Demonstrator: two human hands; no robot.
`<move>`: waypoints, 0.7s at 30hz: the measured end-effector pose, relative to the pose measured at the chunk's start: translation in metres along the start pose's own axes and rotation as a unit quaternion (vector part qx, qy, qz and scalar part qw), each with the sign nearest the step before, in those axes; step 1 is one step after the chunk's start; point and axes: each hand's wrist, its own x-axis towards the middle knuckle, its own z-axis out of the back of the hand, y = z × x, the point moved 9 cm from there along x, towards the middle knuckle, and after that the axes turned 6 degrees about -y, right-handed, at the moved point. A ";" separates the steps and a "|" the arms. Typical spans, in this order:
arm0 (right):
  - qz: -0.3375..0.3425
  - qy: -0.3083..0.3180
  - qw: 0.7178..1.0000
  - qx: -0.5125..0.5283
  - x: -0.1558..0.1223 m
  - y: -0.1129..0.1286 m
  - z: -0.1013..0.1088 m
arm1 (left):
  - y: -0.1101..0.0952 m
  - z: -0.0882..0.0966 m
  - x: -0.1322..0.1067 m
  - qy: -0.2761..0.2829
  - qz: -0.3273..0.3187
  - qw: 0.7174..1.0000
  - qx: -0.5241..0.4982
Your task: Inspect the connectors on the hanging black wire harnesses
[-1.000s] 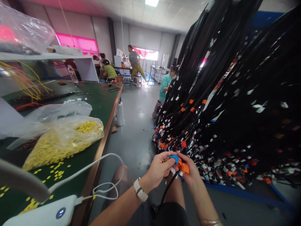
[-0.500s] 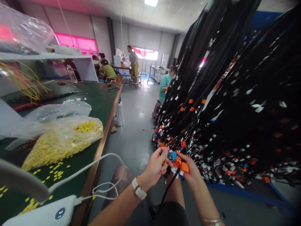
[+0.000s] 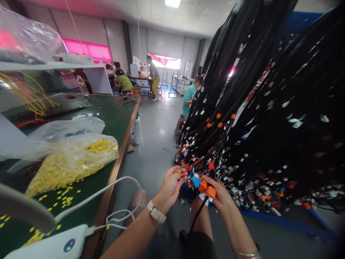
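My right hand (image 3: 221,196) is closed around a cluster of orange connectors (image 3: 208,189) and a blue connector (image 3: 196,181) at the end of a black cable that runs down to my lap. My left hand (image 3: 172,183), with a white watch on the wrist, is curled just left of the blue connector and pinches a small yellow piece (image 3: 177,172) at its fingertips. Both hands are at the lower end of a big hanging mass of black wire harnesses (image 3: 256,108) with white tags and orange connectors.
A green workbench (image 3: 113,118) on the left carries a clear bag of yellow parts (image 3: 70,162), loose yellow pieces, a white power bank (image 3: 54,246) with a white cable, and yellow wires. Several people work at the back of the hall; one person in teal sits near the harnesses.
My left hand has come off the blue connector and moved up and left with a yellow piece at its fingertips. My right hand has lifted slightly with the connector cluster.
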 end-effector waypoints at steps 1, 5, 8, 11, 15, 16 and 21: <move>0.004 0.000 1.000 -0.005 -0.001 0.001 -0.001 | 0.000 -0.001 -0.001 0.007 0.000 1.000 0.004; 0.005 -0.003 1.000 -0.011 -0.005 0.004 -0.002 | -0.005 -0.013 -0.009 0.065 -0.015 0.995 0.071; 0.001 -0.011 1.000 -0.016 -0.005 0.004 -0.001 | -0.007 -0.031 -0.023 0.155 -0.029 0.971 0.177; -0.006 -0.002 1.000 -0.022 -0.006 0.003 -0.002 | -0.001 -0.046 -0.036 0.233 -0.039 0.929 0.286; -0.006 0.015 1.000 -0.021 -0.007 0.004 -0.006 | 0.002 -0.048 -0.035 0.244 -0.076 0.899 0.356; -0.007 0.016 1.000 -0.022 -0.008 0.004 -0.007 | 0.000 -0.047 -0.032 0.234 -0.091 0.896 0.366; -0.029 0.006 0.999 -0.021 -0.011 0.004 -0.004 | 0.003 -0.032 -0.016 0.188 -0.085 0.890 0.407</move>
